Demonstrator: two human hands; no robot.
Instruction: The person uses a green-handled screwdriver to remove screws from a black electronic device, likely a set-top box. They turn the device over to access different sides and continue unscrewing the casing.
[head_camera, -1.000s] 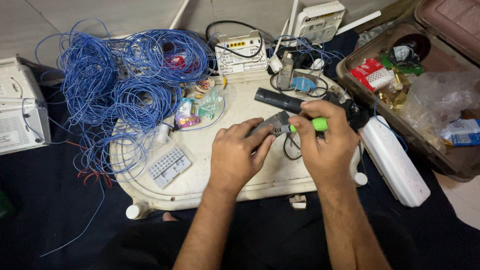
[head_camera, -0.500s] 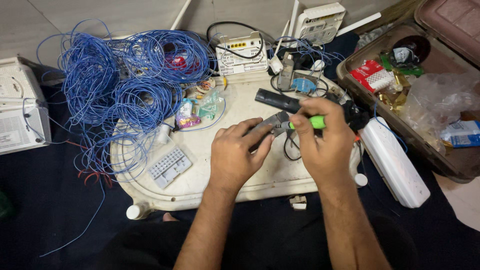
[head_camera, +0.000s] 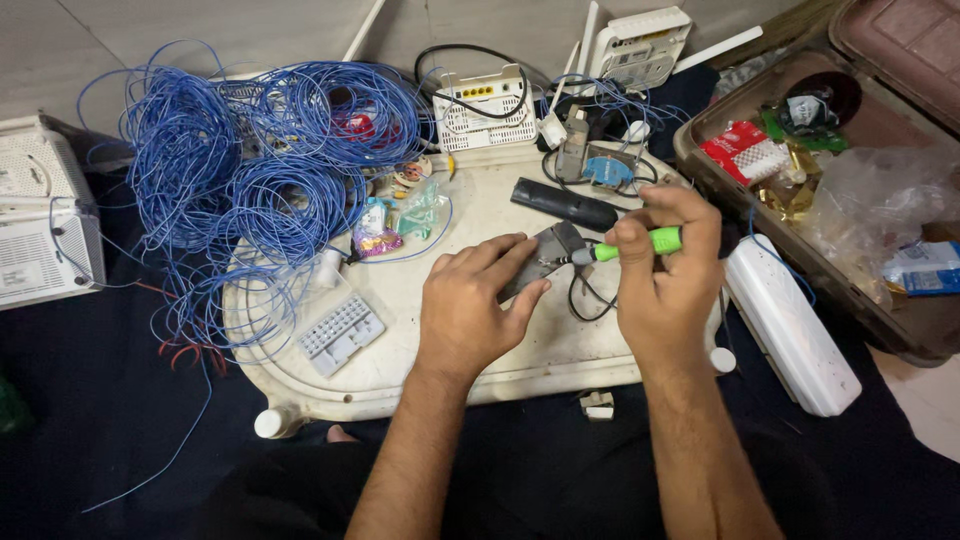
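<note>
Screwdriver (head_camera: 640, 243): bright green handle, silver shaft.
Small device (head_camera: 543, 257) under the left hand (head_camera: 475, 315): grey.
Counter (head_camera: 480, 215): off-white, scuffed and stained.
Wire coils (head_camera: 250, 170): blue, with a few red strands low at the left.
Router (head_camera: 480, 105): white, a row of yellow ports.
Long bar (head_camera: 565, 204): black.
Keypad piece (head_camera: 340, 332): pale grey, rows of small squares.
Oblong unit (head_camera: 790, 322): white.
Case (head_camera: 720, 180): brown, holding a red-and-white packet (head_camera: 745, 155).
Floor cloth (head_camera: 100, 420): dark navy.

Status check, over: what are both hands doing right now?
Left hand pins small grey part to white tray. Right hand grips green-handled screwdriver, tip on part. Black cable loops beside it.
</note>
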